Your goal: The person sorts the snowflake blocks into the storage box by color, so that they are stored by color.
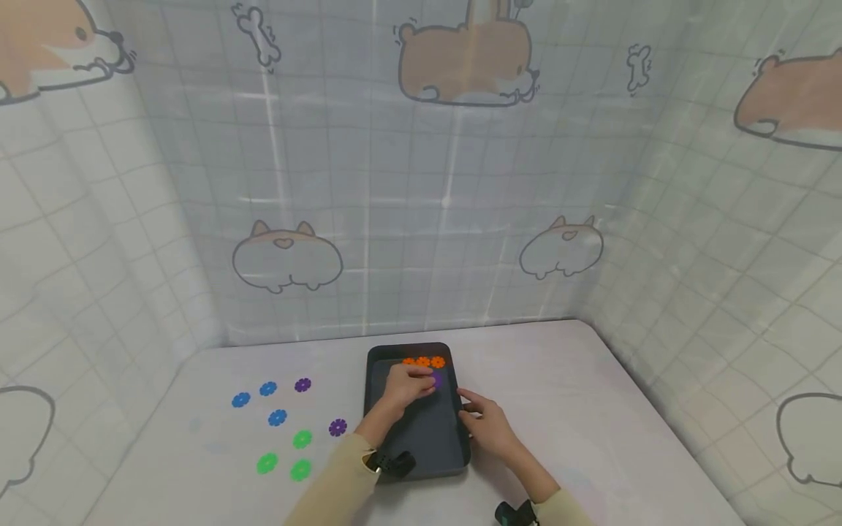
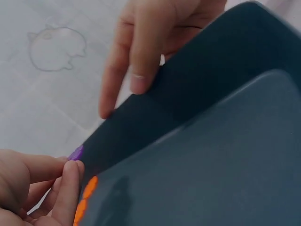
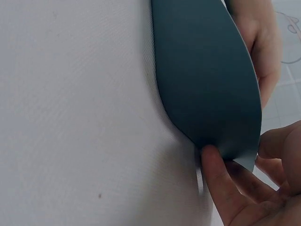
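Note:
A dark rectangular baking tray [image 1: 421,453] lies on the table. My left hand [image 1: 404,387] is over its far part and pinches a purple flower-shaped disc [image 2: 76,153] between thumb and fingers. Just beyond, a row of three orange flower-shaped discs [image 1: 423,361] lies along the tray's far end. At the tray's right side is my right hand [image 1: 490,424], its fingertips touching the rim and outer wall. The right wrist view shows one finger [image 3: 214,162] against the outside of the wall [image 3: 207,80].
Left of the tray, loose flower-shaped discs lie on the white table [image 1: 566,394]: three blue discs [image 1: 277,417], two purple discs [image 1: 338,427] and three green discs [image 1: 302,439]. A patterned curtain [image 1: 421,183] surrounds the table at the back and sides.

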The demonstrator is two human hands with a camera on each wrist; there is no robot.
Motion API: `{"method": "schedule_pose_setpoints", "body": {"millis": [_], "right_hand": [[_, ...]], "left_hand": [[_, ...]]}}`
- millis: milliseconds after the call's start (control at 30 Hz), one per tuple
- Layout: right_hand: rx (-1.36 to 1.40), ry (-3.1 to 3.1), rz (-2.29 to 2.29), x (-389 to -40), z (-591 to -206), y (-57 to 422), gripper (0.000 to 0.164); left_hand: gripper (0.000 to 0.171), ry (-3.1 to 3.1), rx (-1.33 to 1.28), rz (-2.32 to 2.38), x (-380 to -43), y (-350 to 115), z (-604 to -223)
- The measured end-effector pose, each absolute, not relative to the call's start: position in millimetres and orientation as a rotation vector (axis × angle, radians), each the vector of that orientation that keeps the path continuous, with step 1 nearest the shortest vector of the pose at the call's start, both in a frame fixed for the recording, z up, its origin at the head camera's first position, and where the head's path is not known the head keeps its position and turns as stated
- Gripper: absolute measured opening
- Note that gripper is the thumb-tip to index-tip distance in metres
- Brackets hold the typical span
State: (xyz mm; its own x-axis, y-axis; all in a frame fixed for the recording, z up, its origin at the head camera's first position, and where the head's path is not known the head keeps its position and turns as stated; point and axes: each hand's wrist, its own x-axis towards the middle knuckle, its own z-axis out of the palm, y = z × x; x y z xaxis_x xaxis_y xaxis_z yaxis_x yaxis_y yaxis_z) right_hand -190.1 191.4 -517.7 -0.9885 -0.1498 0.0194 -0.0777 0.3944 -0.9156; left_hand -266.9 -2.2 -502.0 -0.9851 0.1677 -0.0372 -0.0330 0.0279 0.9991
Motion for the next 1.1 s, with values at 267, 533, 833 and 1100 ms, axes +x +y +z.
{"method": "schedule_pose_setpoints", "body": {"millis": [267,533,833,1100], "right_hand": [[-0.210,2.567,-1.668,-191,-518,191,0.047],[-0.198,2.570,-1.650,-190,-519,191,0.047],[-0.192,2.556,-1.675,-190,-519,191,0.048],[-0.211,2.568,-1.687,-188,-517,191,0.048]], "left_hand": [[0.023,2.119,0.067,2.094,-271,9,-505],[0.025,2.139,0.030,2.074,-273,14,-510],[0.023,2.198,0.046,2.063,-277,18,-520],[0.022,2.260,0.038,2.026,-280,22,-524]]}}
